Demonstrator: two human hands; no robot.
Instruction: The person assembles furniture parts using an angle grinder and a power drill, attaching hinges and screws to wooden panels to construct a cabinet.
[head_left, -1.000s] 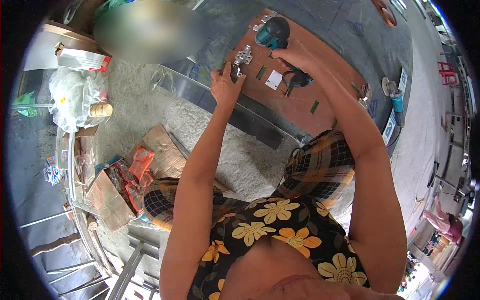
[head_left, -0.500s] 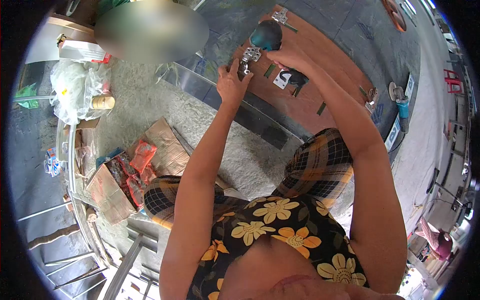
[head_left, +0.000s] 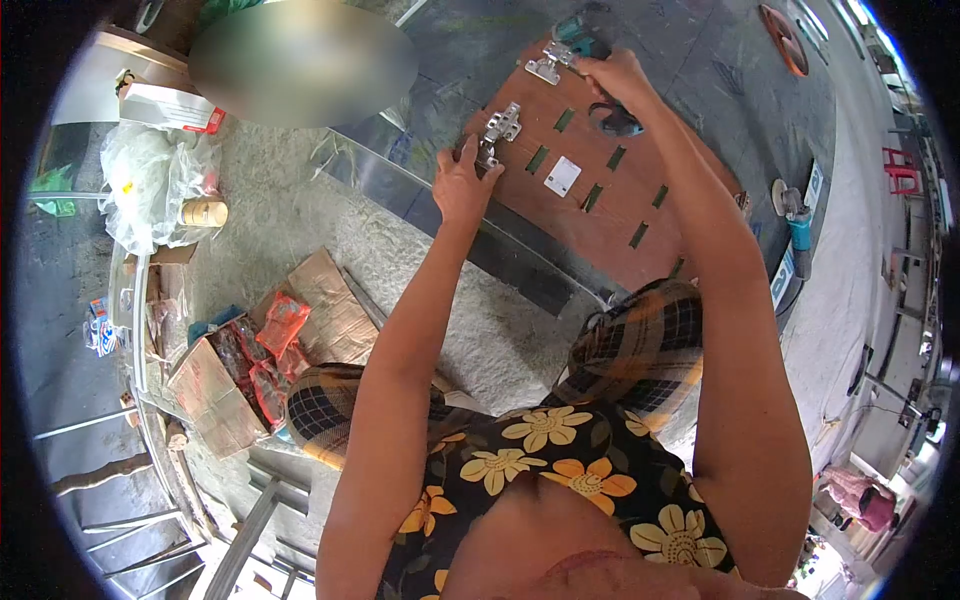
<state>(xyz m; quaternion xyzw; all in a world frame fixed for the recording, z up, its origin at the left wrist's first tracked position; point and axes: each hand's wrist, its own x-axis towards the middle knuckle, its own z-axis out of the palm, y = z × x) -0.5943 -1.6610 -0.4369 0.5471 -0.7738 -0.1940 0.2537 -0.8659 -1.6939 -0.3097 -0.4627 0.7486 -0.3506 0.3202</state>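
A reddish-brown wooden panel point(head_left: 530, 195) lies on dark tiles. Thumb and fingers of my left hand point(head_left: 465, 188) pinch the end of a metal hinge point(head_left: 502, 123) at the panel's left edge. Farther up, my right hand point(head_left: 620, 80) is wrapped round a teal and black power drill point(head_left: 580, 35), which is smeared by motion. The drill's head is beside a second metal hinge point(head_left: 548, 62) at the panel's far corner; whether they touch I cannot tell. A white card point(head_left: 562, 176) and several dark green strips point(head_left: 592, 196) show on the panel.
At the right, an angle grinder point(head_left: 798, 225) stands by the tiles. Left of my legs is an opened cardboard box point(head_left: 215, 395) with red packets point(head_left: 283, 322). Clear plastic bags point(head_left: 150, 175) and metal bars are farther left. A person point(head_left: 865, 498) is far off at the lower right.
My right hand has moved the drill from the near hinge up to the far one, uncovering the card and more green strips. My left hand has stayed at the near hinge.
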